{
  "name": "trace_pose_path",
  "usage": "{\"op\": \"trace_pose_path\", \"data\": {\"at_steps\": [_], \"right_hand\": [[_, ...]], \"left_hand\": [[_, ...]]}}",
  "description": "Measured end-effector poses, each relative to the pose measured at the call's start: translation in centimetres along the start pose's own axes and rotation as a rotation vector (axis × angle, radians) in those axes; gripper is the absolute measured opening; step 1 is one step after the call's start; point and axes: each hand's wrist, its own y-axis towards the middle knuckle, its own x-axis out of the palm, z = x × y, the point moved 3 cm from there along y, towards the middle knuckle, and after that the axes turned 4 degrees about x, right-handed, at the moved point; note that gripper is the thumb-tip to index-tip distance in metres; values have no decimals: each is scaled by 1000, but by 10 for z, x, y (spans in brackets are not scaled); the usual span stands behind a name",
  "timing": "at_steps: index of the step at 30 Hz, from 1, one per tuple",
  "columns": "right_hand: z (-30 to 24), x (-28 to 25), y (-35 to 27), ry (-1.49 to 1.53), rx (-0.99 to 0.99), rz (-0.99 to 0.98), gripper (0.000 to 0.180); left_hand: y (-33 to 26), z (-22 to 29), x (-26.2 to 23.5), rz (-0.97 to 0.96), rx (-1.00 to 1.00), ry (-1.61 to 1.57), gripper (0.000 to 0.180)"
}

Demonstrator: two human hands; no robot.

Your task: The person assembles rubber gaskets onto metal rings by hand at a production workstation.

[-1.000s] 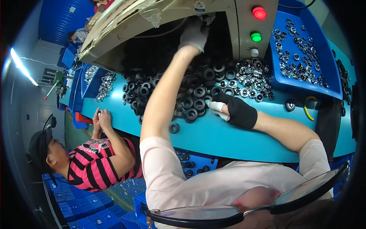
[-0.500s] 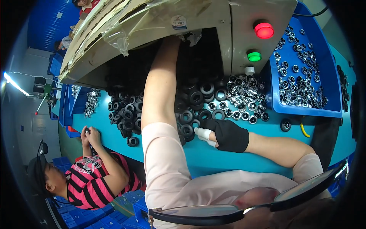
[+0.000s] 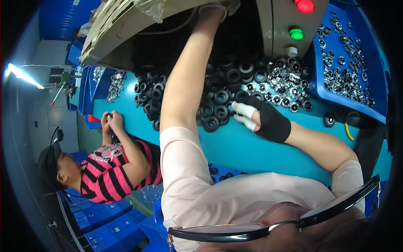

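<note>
My left arm reaches up and away from me into the dark opening of a machine (image 3: 279,25). My left hand (image 3: 213,13) is at the top, its fingers hidden behind the opening's edge and a torn clear film. A heap of black rubber rings (image 3: 220,97) lies under and beside the forearm. My right hand (image 3: 261,118) wears a black fingerless glove and white finger covers. It rests low over the table at the right of the rings, thumb and index finger apart, nothing visible between them. Beyond it sits a pile of shiny metal-and-black round parts (image 3: 287,80).
A blue bin (image 3: 321,86) with more shiny parts stands at the right. A single black wheel (image 3: 329,120) and a yellow curved handle (image 3: 349,131) lie on the teal table (image 3: 268,157). A red lamp (image 3: 304,5) and green button (image 3: 296,33) are on the machine. A co-worker (image 3: 115,166) sits at left.
The view has shifted, so the scene sits higher and further right. My left hand remains in the machine, its wrist now showing. The right hand's thumb and index finger have spread apart beside the rings.
</note>
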Motion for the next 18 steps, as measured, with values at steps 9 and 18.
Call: {"op": "trace_pose_path", "data": {"at_steps": [9,18], "right_hand": [[-6,-15,-6,-95,-48,153,36],[-33,-63,17,-167,-55,440,34]], "left_hand": [[-159,219,70,360,-410,-813,45],[-223,216,87,383,-495,-811,42]]}}
